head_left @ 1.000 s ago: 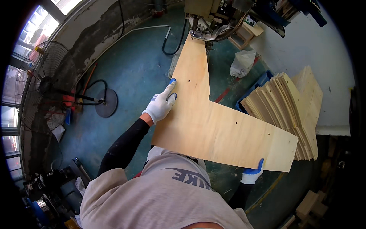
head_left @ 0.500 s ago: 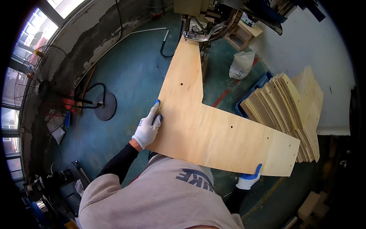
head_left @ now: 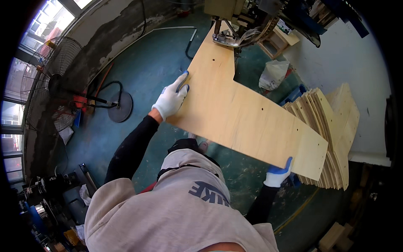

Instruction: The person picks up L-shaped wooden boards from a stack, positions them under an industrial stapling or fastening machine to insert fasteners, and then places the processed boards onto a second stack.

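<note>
A large L-shaped plywood panel [head_left: 239, 113] with several small drilled holes spans the space in front of me. Its narrow far end lies under the head of a machine [head_left: 226, 38]. My left hand [head_left: 170, 97], in a white glove with blue fingertips, grips the panel's left edge, thumb and a finger showing on top. At the near right edge, my right hand [head_left: 278, 173], gloved alike, holds the panel with its thumb on top. The right fingers are hidden underneath.
At the right leans a stack of similar plywood panels [head_left: 336, 126], beside a blue crate [head_left: 296, 93]. A white sack [head_left: 273, 75] lies on the green floor beyond. To the left stands a fan [head_left: 52, 84] on a round base [head_left: 120, 107]. Machinery [head_left: 46, 210] occupies the lower left.
Both hands have pushed the panel forward, away from me, so its narrow end reaches farther under the machine head. The panel has turned slightly clockwise. Its hold in both hands continues.
</note>
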The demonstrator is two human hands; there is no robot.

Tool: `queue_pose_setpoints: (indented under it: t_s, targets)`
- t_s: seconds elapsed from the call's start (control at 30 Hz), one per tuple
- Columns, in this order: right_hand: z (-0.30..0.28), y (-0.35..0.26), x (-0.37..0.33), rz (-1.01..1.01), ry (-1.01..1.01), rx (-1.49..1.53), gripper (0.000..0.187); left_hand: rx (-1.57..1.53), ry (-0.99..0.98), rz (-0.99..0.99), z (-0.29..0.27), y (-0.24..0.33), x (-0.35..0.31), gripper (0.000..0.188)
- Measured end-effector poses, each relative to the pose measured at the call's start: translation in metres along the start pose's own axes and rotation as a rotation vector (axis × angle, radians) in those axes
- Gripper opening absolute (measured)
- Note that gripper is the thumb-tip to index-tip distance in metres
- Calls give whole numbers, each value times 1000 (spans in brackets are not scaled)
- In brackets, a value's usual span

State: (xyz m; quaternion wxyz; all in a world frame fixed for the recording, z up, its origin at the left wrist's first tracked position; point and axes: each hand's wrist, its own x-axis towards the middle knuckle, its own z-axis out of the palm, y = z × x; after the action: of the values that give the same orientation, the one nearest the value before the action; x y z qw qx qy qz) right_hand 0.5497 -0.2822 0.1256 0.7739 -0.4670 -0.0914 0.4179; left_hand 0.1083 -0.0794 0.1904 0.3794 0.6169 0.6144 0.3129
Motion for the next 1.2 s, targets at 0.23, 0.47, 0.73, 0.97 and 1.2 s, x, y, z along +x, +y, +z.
queue_pose_setpoints:
  t_s: [0.23, 0.47, 0.73, 0.97, 1.2]
  targets:
    - [57, 21, 90, 86, -9, 126, 47, 65, -48, -45, 0, 7, 107, 52]
    - [55, 14, 75, 129, -1, 76, 50, 124, -72, -44, -2, -4, 98, 53]
    - [58, 22, 62, 131, 15, 103, 49, 192, -130, -63, -7, -1, 102, 52]
    - [56, 32, 82, 107, -9, 112, 52, 193, -110, -16, -6, -7, 108, 52]
    - [58, 24, 82, 26, -45, 68, 49, 37, -105, -78, -6, -2, 102, 54]
